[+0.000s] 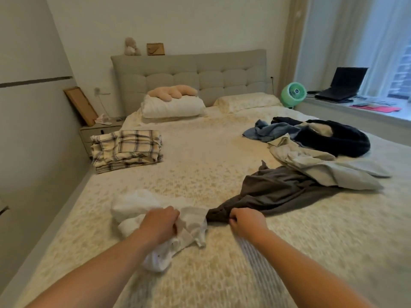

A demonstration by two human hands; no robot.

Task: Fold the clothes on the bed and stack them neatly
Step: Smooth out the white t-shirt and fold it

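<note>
Both hands are down on the bed near its foot. The left hand has its fingers curled into a crumpled white garment — a closed grip bunching the pale cloth right under the knuckles. Just beside it, the right hand pinches the near end of a dark grey garment, fingers closed on the fabric, and the rest of that piece trails away to the right across the cover. The white and grey pieces touch between the two hands.

Further right lies the unfolded heap: a light grey garment overlapping the dark grey one, behind it a navy fleecy piece and a blue denim item. Over on the left side, well apart from that heap, a folded plaid stack sits squared up — near the bedside table. Two pillows rest against the headboard.
</note>
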